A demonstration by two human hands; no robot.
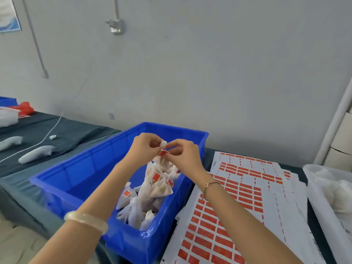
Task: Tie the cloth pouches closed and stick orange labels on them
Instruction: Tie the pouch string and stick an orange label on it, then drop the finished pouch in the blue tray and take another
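Your left hand (143, 147) and right hand (182, 153) pinch one orange-labelled cloth pouch (162, 160) above the blue bin (80, 174).

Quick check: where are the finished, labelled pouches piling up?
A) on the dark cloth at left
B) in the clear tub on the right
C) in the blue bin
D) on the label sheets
C: the pouches bearing orange labels lie heaped at the near right end of the blue bin.

a single head-worn wide-angle view looks forward and down from close above the surface (57, 130), facing the grey wall (209, 73) behind it.
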